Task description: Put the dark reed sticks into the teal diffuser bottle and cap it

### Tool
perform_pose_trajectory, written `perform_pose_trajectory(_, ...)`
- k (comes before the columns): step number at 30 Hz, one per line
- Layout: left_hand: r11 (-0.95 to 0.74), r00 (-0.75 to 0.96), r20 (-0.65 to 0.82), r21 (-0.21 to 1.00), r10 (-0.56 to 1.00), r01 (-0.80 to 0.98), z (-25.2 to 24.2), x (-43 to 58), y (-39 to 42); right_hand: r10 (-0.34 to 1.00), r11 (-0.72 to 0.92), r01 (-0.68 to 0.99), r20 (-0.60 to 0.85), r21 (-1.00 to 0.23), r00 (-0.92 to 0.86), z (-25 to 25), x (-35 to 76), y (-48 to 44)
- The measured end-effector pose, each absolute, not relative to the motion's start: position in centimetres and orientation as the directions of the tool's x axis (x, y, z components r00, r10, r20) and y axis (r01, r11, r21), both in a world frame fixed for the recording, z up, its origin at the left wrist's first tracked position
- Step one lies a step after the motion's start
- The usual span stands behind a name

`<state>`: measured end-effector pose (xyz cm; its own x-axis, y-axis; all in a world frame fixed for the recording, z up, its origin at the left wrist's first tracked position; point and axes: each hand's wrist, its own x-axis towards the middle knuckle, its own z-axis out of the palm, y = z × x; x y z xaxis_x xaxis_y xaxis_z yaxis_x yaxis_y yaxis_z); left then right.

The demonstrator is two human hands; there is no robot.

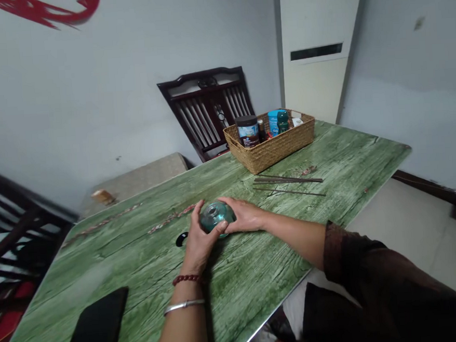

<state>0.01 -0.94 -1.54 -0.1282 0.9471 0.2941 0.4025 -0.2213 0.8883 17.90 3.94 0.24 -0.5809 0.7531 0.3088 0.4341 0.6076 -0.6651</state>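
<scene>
Near the middle of the green wood-patterned table (141,265), a round teal glass bottle (217,216) with a small open neck stands between both hands. My left hand (199,234) is wrapped round its left side, with the thumb across the front. My right hand (243,214) holds the right side, fingers curved round the glass. Just left of my left hand lies a small black curved object (182,240). Several thin dark sticks (287,179) lie on the table to the right, beyond the bottle.
A woven basket (277,149) with jars and bottles stands at the table's back edge. A black flat object (96,328) lies at the front left. Dark wooden chairs (212,109) stand behind and left of the table.
</scene>
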Motion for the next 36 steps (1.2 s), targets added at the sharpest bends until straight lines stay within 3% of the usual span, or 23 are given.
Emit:
perform_pose_trajectory(4,-0.204,-0.091,0.261,0.893,0.961,0.401,-0.9,0.2,-1.1,0.817,0.576,0.725,0.304,-0.377,-0.490,3.5,23.3,3.3)
perform_pose_trajectory(9,-0.220,-0.024,0.257,0.868,0.966,0.445,-0.2,1.3,-1.2,0.938,0.302,0.952,0.194,-0.051,-0.287,3.9,31.1,3.9)
perform_pose_trajectory(12,-0.233,0.030,0.245,0.865,0.969,0.446,-0.1,1.7,-1.3,0.976,0.194,0.980,0.098,0.036,-0.197,2.4,33.7,4.3)
perform_pose_trajectory(15,-0.242,0.058,0.242,0.861,0.969,0.448,-0.1,1.8,-1.4,0.978,0.181,0.982,0.091,0.047,-0.185,1.3,34.4,4.2)
perform_pose_trajectory(19,-0.261,0.083,0.250,0.863,0.965,0.432,-0.2,1.8,-1.4,0.963,0.240,0.971,0.134,-0.017,-0.235,1.4,33.8,3.7)
perform_pose_trajectory(23,-0.273,0.094,0.258,0.871,0.962,0.409,-0.5,1.7,-1.2,0.906,0.372,0.869,0.331,-0.327,-0.263,3.1,32.3,3.8)
perform_pose_trajectory(25,-0.274,0.093,0.259,0.872,0.961,0.406,-0.6,1.6,-1.1,0.874,0.449,0.705,0.436,-0.549,-0.216,4.5,31.0,3.8)
perform_pose_trajectory(28,-0.268,0.093,0.252,0.877,0.963,0.398,-0.7,1.5,-1.1,0.851,0.525,0.285,0.506,-0.802,-0.143,7.2,28.1,3.4)
perform_pose_trajectory(31,-0.276,0.099,0.258,0.881,0.961,0.384,-0.7,1.6,-1.1,0.811,0.573,-0.067,0.577,-0.817,-0.097,10.0,24.7,2.6)
perform_pose_trajectory(36,-0.287,0.107,0.266,0.878,0.958,0.383,-0.5,1.7,-1.2,0.787,0.584,-0.165,0.604,-0.795,-0.123,11.5,20.1,2.3)
